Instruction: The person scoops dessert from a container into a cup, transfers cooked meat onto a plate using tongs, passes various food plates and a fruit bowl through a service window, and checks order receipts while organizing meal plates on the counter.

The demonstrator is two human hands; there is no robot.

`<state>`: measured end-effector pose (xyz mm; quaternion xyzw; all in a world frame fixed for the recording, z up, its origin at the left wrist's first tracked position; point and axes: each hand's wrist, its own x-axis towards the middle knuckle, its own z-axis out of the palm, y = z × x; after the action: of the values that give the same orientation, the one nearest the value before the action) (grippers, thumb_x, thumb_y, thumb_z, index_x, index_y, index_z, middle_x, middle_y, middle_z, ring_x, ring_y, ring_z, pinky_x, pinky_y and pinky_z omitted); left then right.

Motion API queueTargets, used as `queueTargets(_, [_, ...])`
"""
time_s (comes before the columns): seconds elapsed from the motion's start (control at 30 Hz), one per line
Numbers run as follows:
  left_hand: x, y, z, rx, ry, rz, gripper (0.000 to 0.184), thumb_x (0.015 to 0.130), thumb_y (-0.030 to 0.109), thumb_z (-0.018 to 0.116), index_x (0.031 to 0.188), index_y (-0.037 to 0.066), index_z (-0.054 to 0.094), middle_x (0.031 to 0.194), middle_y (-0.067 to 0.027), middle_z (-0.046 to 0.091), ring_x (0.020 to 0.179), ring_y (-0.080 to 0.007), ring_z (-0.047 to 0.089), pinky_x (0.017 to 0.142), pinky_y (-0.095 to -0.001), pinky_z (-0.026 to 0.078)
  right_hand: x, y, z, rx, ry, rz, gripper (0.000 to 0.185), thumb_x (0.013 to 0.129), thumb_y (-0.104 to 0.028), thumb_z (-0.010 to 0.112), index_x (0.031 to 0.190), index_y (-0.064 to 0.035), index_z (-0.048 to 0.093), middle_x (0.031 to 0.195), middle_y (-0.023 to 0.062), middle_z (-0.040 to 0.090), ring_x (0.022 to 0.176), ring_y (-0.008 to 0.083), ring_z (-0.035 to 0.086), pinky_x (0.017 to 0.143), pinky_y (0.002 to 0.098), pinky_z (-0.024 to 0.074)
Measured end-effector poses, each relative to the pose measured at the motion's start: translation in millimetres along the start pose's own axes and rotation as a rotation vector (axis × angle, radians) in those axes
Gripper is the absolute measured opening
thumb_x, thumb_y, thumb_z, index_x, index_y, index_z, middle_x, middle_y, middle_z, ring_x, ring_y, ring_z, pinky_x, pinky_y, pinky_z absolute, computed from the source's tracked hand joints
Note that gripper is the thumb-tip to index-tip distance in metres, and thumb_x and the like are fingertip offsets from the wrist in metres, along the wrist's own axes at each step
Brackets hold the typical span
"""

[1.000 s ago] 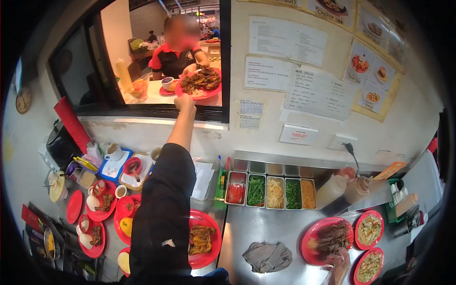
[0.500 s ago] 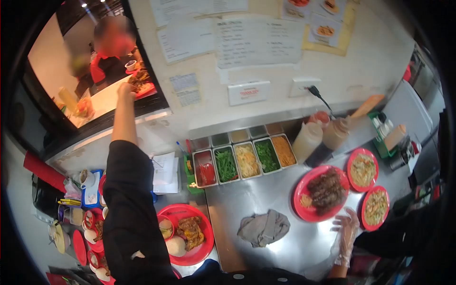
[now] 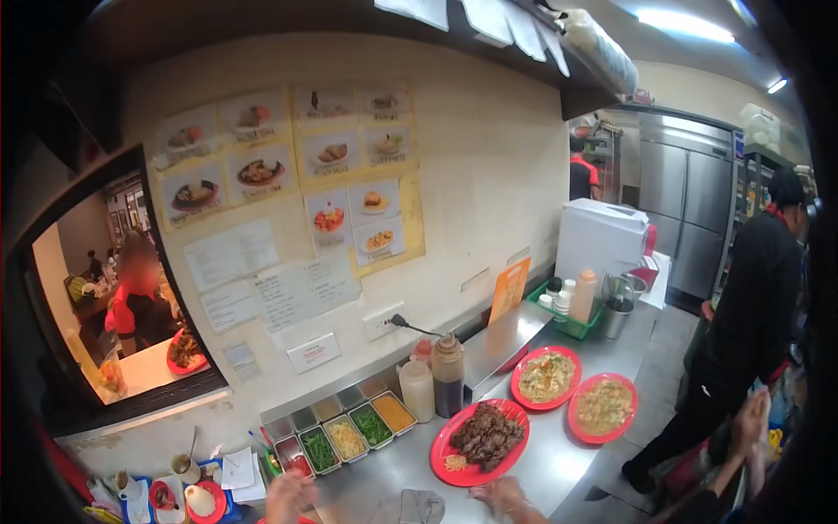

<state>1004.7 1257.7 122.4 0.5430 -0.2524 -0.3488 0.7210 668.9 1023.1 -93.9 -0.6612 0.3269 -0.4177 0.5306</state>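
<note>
In the head view, the meat plate [image 3: 443, 438], a red oval, lay on the metal desk [image 3: 550, 467] a little right of the lower centre of the frame; dark chopped meat [image 3: 491, 432] was heaped over its middle, with a small pale heap near its lower left rim; the plate itself was probably stiff and light, the load giving most of the weight; the pieces looked loose and perhaps greasy, likely to slide if tilted; the bare rim at left and lower edge seemed the best hold, kept level, with support beneath.

The right hand [image 3: 506, 498] came up from the bottom edge, palm side hidden, fingers pointing left just below the plate's lower rim; whether they touched it or had closed on anything could not be told; the left hand [image 3: 291, 499] stood at the bottom, left of centre, blurred, fingers upward and bent; nothing showed in it, though its closure was unclear.

A grey cloth [image 3: 421, 506] lay between the hands; a pale bottle [image 3: 417, 393] and a dark bottle [image 3: 449, 384] stood above the plate; another person's hands [image 3: 751, 428] were close together at lower right.
</note>
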Motion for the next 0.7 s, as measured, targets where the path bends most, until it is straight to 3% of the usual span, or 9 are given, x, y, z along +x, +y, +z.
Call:
queueTargets(0.03, [-13,-15,1,-0.015,-0.036,-0.056,0.031,0.088,0.020,0.055,0.114,0.004,0.053,0.102,-0.0099,0.060,0.088,-0.0174,0.059,0.073,-0.0312,0.050,-1,-3,3,0.001,-0.006,-0.011,0.035,0.085,-0.045,0.051,0.081,-0.0136,0.068,0.081,0.0056,0.067,0.071,0.0245,0.063,0.064,0.0353,0.0478])
queueTargets(0.1, [-25,-29,5,-0.031,-0.063,-0.110,0.030,0.088,0.017,0.055,0.115,0.004,0.052,0.101,-0.0084,0.060,0.088,-0.0154,0.059,0.073,-0.0300,0.050,0,-4,4,-1.035,-0.104,-0.023,0.041,0.086,-0.049,0.047,0.074,-0.0129,0.063,0.070,0.0045,0.063,0.066,0.0272,0.060,0.059,0.0393,0.0442])
queueTargets(0.23, [-45,-27,3,0.143,-0.089,-0.085,0.034,0.085,0.007,0.053,0.118,0.003,0.047,0.098,-0.0096,0.059,0.081,-0.0197,0.061,0.067,-0.0315,0.052,7,19,22,-1.316,-0.024,0.032,0.047,0.077,-0.057,0.054,0.066,-0.0115,0.059,0.064,0.0045,0.060,0.061,0.0260,0.058,0.056,0.0382,0.0421])
queueTargets(0.33, [-56,-15,0,0.186,-0.024,-0.047,0.026,0.087,0.004,0.049,0.112,-0.001,0.048,0.095,-0.0129,0.060,0.077,-0.0212,0.063,0.065,-0.0300,0.053,7,30,27,-1.194,0.259,-0.230,0.045,0.080,-0.049,0.059,0.060,-0.0091,0.055,0.060,0.0065,0.056,0.058,0.0240,0.055,0.056,0.0384,0.0425])
queueTargets(0.4, [-71,-5,4,0.232,0.008,0.002,0.026,0.085,0.005,0.050,0.111,0.000,0.050,0.094,-0.0113,0.061,0.076,-0.0195,0.063,0.068,-0.0284,0.052,10,36,30,-0.862,0.153,-0.016,0.027,0.087,-0.030,0.056,0.074,-0.0073,0.051,0.070,0.0078,0.053,0.068,0.0220,0.055,0.064,0.0412,0.0498])
queueTargets(0.47, [-84,-4,4,0.218,0.034,-0.014,0.026,0.087,0.004,0.048,0.112,-0.001,0.050,0.095,-0.0114,0.061,0.077,-0.0179,0.063,0.068,-0.0277,0.052,25,68,39,0.022,0.461,0.103,0.012,0.087,-0.016,0.051,0.091,-0.0075,0.044,0.083,0.0078,0.047,0.082,0.0220,0.053,0.076,0.0497,0.0527])
queueTargets(0.53, [-96,-6,5,0.235,0.045,-0.022,0.026,0.087,0.003,0.048,0.113,0.000,0.049,0.096,-0.0121,0.061,0.078,-0.0180,0.063,0.068,-0.0273,0.052,19,73,29,0.041,0.364,0.024,0.017,0.087,-0.013,0.047,0.101,-0.0092,0.037,0.094,0.0078,0.043,0.091,0.0247,0.051,0.081,0.0592,0.0497])
queueTargets(0.6, [-105,-10,6,0.231,0.059,-0.016,0.025,0.088,0.004,0.048,0.113,0.000,0.049,0.097,-0.0121,0.061,0.079,-0.0179,0.063,0.068,-0.0271,0.052,27,91,27,-0.012,0.471,0.043,0.038,0.072,-0.032,0.072,0.093,-0.0023,0.057,0.103,0.0188,0.056,0.102,0.0352,0.049,0.092,0.0501,0.0368])
queueTargets(0.7, [-117,-18,2,0.193,0.036,-0.008,0.024,0.089,0.006,0.048,0.112,0.000,0.050,0.098,-0.0110,0.061,0.081,-0.0173,0.063,0.068,-0.0266,0.052,30,124,20,-0.065,0.575,-0.078,0.025,0.083,-0.028,0.060,0.097,-0.0076,0.059,0.100,0.0134,0.057,0.102,0.0333,0.049,0.096,0.0576,0.0329])
